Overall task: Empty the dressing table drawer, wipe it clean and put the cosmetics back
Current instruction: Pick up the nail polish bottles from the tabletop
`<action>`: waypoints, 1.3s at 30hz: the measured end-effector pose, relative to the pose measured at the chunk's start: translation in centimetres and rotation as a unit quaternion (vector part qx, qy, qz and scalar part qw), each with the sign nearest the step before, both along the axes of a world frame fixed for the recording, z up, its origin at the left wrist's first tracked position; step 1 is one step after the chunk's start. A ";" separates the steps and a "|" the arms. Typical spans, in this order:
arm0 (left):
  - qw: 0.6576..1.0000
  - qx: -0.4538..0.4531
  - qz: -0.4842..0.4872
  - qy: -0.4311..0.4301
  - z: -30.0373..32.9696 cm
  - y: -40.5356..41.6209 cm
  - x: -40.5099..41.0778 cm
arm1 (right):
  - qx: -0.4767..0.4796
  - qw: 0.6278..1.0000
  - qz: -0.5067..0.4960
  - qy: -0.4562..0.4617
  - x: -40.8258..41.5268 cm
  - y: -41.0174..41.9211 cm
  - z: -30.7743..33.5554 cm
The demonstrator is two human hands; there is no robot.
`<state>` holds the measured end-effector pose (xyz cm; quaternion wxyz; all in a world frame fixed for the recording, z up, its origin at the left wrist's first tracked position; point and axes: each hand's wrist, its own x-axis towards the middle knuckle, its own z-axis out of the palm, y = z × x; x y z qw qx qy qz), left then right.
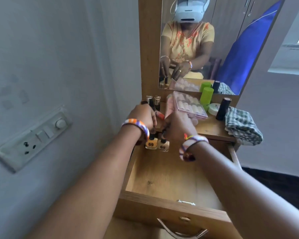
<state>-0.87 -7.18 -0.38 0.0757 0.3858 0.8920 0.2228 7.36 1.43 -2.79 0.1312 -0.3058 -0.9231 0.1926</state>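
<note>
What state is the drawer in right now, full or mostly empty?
Mostly empty. The open drawer shows bare wood, with only two nail polish bottles upright at its back, held by the left hand and right hand.

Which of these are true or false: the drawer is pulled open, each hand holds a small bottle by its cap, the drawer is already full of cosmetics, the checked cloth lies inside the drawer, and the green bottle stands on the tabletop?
1. The drawer is pulled open. True.
2. The left hand and the right hand each hold a nail polish bottle by its cap. True: the left bottle and the right bottle stand side by side at the drawer's back.
3. The drawer is already full. False: only those two bottles show inside.
4. The checked cloth lies in the drawer. False: it sits on the tabletop's right edge.
5. The green bottle stands on the tabletop. True.
</note>
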 end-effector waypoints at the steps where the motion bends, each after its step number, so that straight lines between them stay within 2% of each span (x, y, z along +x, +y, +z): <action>1: 1.000 0.001 0.009 0.002 -1.1 -0.1 -0.1 | -0.002 1.000 -0.004 0.005 -0.1 -0.3 -1.1; 13: 0.995 0.038 0.060 0.075 -7.4 -0.7 -1.0 | -0.012 0.999 -0.005 -0.033 -1.1 -2.8 -6.3; 30: 0.995 0.034 0.038 0.090 -9.1 0.3 -1.3 | 0.009 0.999 0.023 -0.032 -1.3 -2.5 -6.6; 39: 0.989 0.024 0.039 0.142 -8.5 -0.3 -0.8 | 0.063 0.994 0.069 -0.061 0.6 -3.2 -5.1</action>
